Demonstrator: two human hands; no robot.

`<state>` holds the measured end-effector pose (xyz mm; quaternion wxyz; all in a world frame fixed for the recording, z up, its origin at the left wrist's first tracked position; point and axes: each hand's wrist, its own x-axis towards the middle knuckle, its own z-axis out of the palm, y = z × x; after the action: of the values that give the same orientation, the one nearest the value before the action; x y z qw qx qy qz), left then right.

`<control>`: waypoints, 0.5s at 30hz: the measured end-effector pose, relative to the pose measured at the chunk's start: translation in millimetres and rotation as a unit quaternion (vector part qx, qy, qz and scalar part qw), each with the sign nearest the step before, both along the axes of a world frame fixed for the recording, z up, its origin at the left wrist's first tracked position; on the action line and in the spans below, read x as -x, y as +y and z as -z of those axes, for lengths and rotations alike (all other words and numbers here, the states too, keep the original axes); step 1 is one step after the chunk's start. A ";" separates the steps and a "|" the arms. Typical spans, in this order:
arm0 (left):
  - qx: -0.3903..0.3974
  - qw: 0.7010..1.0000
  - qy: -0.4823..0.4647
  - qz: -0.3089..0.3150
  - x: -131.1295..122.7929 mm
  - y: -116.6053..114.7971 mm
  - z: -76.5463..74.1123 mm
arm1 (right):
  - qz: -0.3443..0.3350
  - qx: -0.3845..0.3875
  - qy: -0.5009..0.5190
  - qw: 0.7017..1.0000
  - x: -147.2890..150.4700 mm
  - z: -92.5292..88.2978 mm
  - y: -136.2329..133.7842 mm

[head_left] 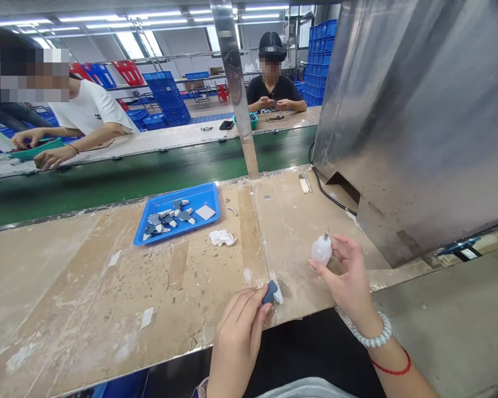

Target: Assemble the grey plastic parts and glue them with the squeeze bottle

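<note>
My left hand (237,331) rests at the near edge of the worn wooden bench (87,298), fingers pinched round a small dark blue piece (269,291) with a white tab. My right hand (346,276) is raised just above the bench to the right, fingertips closed round a small translucent white squeeze bottle (321,249) with a thin nozzle on top. A white bead bracelet and a red string sit on that wrist. The two hands are about a hand's width apart.
A blue tray (199,194) holding several grey-blue pieces and a white card lies further back. A crumpled white wipe (222,237) lies beside it. A large metal housing (419,110) with a black cable stands at the right. Two other people work beyond the green conveyor (149,171).
</note>
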<state>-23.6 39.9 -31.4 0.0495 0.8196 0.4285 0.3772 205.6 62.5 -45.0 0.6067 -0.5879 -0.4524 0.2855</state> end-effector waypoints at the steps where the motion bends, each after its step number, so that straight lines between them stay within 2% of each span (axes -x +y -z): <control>1: -0.004 1.000 -0.004 -0.008 -1.6 -1.6 -3.4 | -0.006 0.002 -0.050 0.999 -1.0 3.2 1.4; 5: -0.038 0.999 -0.018 -0.016 -6.1 -10.4 -13.4 | -0.036 0.011 -0.124 0.992 -7.4 7.5 0.3; 7: -0.062 0.998 -0.025 -0.013 -8.0 -15.5 -17.2 | -0.005 0.001 -0.149 0.989 -10.0 4.3 -9.3; 10: -0.094 0.995 -0.025 -0.007 -12.5 -23.4 -26.0 | 0.083 -0.037 -0.173 0.981 -8.5 -3.9 -35.5; 11: -0.101 0.995 -0.026 -0.001 -14.3 -25.9 -30.0 | 0.062 -0.045 -0.152 0.985 -5.7 -7.2 -45.4; 12: -0.104 0.994 -0.028 0.009 -16.3 -28.4 -34.3 | -0.003 -0.042 -0.112 0.993 -1.6 -10.6 -54.6; 13: -0.103 0.994 -0.030 0.020 -18.1 -30.7 -38.6 | -0.104 -0.029 -0.058 0.992 3.6 -14.2 -62.4; 14: -0.104 0.994 -0.031 0.031 -19.8 -32.8 -42.6 | -0.210 -0.008 0.004 0.978 9.5 -17.9 -68.4; 15: -0.104 0.993 -0.027 0.041 -21.2 -34.6 -46.1 | -0.285 0.014 0.056 0.957 15.6 -21.7 -72.4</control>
<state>-2.4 5.3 14.7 -0.0084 0.8267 0.3512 0.4395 190.0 -9.9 -23.3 0.5160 -0.4261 -0.5622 0.4859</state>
